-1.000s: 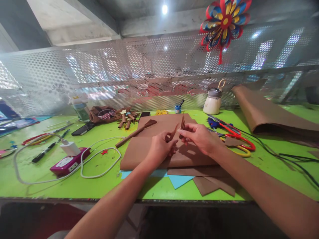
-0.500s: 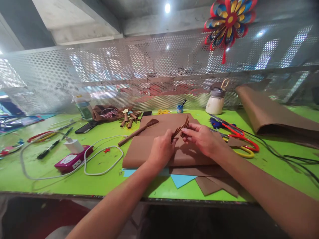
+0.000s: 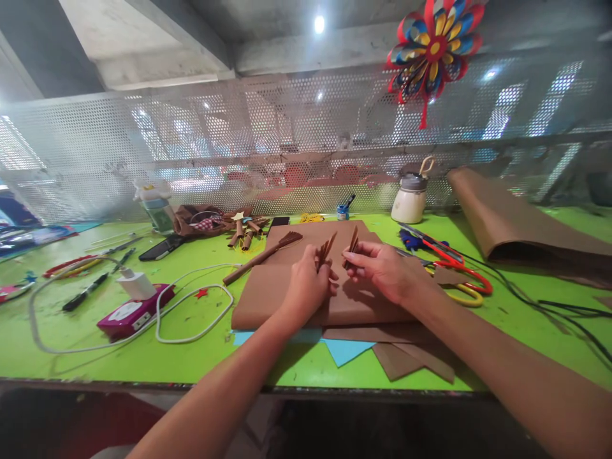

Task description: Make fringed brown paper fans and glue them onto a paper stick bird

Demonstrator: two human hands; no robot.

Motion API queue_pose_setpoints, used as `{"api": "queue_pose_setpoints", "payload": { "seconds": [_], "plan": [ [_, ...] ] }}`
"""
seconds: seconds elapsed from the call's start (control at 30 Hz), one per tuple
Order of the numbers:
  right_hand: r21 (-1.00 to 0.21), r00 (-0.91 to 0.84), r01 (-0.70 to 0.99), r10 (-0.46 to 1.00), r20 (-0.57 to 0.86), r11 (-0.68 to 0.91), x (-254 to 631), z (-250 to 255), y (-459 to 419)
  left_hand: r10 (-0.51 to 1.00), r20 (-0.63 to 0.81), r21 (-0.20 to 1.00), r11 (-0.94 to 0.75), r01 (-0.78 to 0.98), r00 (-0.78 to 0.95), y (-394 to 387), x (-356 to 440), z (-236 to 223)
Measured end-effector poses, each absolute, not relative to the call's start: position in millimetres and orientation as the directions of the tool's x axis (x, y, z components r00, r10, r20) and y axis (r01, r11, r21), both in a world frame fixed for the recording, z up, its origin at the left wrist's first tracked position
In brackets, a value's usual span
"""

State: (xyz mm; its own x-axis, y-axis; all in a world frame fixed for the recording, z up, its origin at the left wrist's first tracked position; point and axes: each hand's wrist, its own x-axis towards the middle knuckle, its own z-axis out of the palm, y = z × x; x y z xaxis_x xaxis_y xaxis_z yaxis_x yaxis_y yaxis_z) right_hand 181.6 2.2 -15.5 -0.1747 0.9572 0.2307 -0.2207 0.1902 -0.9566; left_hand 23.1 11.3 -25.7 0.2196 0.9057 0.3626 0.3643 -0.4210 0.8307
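Note:
Between the fingers of my left hand [image 3: 310,280] is a bunch of fringed brown paper [image 3: 326,250], its thin strips pointing up and right. My right hand [image 3: 375,268] pinches a second piece of fringed brown paper [image 3: 352,241], strips upward. A small gap separates the two pieces. Both hands are above a folded sheet of brown paper [image 3: 262,296]. Left of them, a rolled brown paper stick with a fringed end [image 3: 262,257] lies partly on the sheet. Light blue paper [image 3: 347,350] shows from under the brown stack.
Scissors with red handles [image 3: 468,274] and yellow handles [image 3: 466,296] lie to the right, near a large bent brown sheet [image 3: 521,223]. A purple power socket [image 3: 136,312] with a white cable [image 3: 201,338] is left. Behind stand a white bottle [image 3: 410,201] and a blue jar [image 3: 342,212].
The two fringed pieces touched or overlapped before and are now apart. My left hand has turned its strips more upright and drawn slightly left. The whole view has shifted a little.

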Motion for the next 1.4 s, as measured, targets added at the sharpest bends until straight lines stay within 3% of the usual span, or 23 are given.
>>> {"api": "queue_pose_setpoints", "payload": {
  "seconds": [0.1, 0.27, 0.4, 0.6, 0.83, 1.03, 1.4],
  "plan": [
    [-0.962, -0.208, -0.215, 0.955, 0.212, 0.166, 179.6, -15.0, 0.7, 0.928, 0.262, 0.948, -0.299, 0.112, 0.263, 15.5, 24.8, -26.0],
    [-0.960, -0.219, -0.239, 0.956, 0.197, 0.143, 177.4, -12.4, 0.5, 0.919, 0.200, 0.976, -0.217, 0.013, 0.339, 13.7, 26.6, -21.4],
    [-0.956, -0.158, -0.273, 0.975, 0.154, 0.107, 178.6, -14.1, 5.1, 0.909, 0.195, 0.961, -0.251, 0.112, 0.368, 9.0, 26.6, -18.5],
    [-0.935, -0.144, -0.351, 0.983, 0.116, 0.059, 180.9, -14.8, 7.5, 0.831, 0.441, 0.710, -0.554, 0.435, 0.340, 6.9, 26.1, -20.7],
    [-0.933, -0.153, -0.352, 0.979, 0.131, 0.070, 178.4, -14.0, 4.5, 0.790, 0.466, 0.613, -0.612, 0.499, 0.398, 10.2, 24.9, -25.5],
    [-0.930, -0.185, -0.365, 0.976, 0.119, 0.045, 177.9, -20.5, 7.8, 0.775, 0.493, 0.600, -0.632, 0.490, 0.395, 9.1, 24.5, -23.3],
    [-0.942, -0.275, -0.328, 0.947, 0.165, 0.069, 184.4, -11.8, 5.1, 0.811, 0.441, 0.690, -0.581, 0.432, 0.385, 11.4, 23.5, -23.8]
  ]
}}
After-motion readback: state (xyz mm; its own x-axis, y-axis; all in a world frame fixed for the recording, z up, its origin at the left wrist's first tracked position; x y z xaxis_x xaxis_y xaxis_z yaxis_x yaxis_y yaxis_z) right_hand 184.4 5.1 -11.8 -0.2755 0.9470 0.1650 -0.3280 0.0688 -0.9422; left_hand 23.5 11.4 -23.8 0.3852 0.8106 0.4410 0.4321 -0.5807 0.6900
